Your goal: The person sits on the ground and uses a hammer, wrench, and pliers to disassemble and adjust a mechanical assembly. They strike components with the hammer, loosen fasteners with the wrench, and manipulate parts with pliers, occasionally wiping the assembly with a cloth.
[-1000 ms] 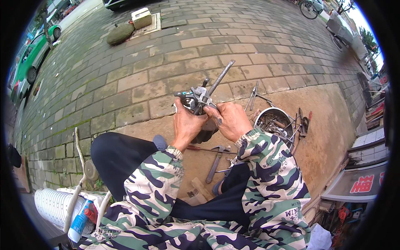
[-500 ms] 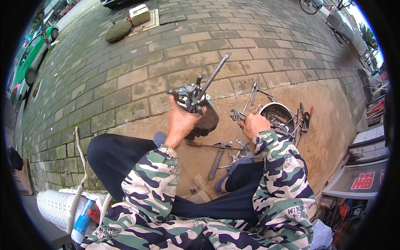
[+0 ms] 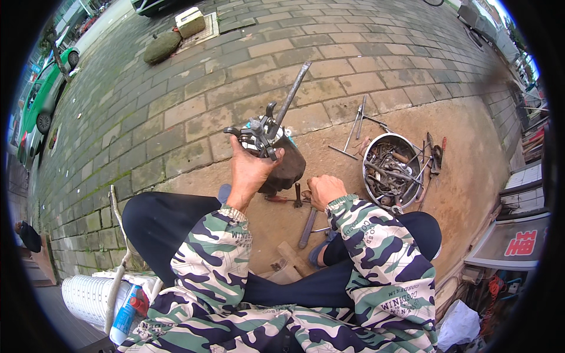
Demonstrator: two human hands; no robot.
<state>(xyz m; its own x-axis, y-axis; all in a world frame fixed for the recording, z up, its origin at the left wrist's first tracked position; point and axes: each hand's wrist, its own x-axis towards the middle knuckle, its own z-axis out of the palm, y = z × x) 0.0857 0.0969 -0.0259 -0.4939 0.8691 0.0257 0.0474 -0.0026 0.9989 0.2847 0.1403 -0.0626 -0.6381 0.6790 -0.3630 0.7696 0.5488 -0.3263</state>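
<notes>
Out front: left hand (image 3: 248,173) clamped on hooked metal tool (image 3: 257,127), wrist below.
Right hand (image 3: 327,191) curled, knuckles up; can't tell if gripping.

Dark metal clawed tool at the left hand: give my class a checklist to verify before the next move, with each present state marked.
1. Bare left hand gripping the dark metal clawed tool: ok.
2. Long grey metal bar apart from the right hand: ok.
3. Right hand empty: cannot tell; fingers curled.
4. Round silver-rimmed bowl apart from both hands: ok.
5. Ground free of loose tools: not ok; dark grey handle lies there.
</notes>
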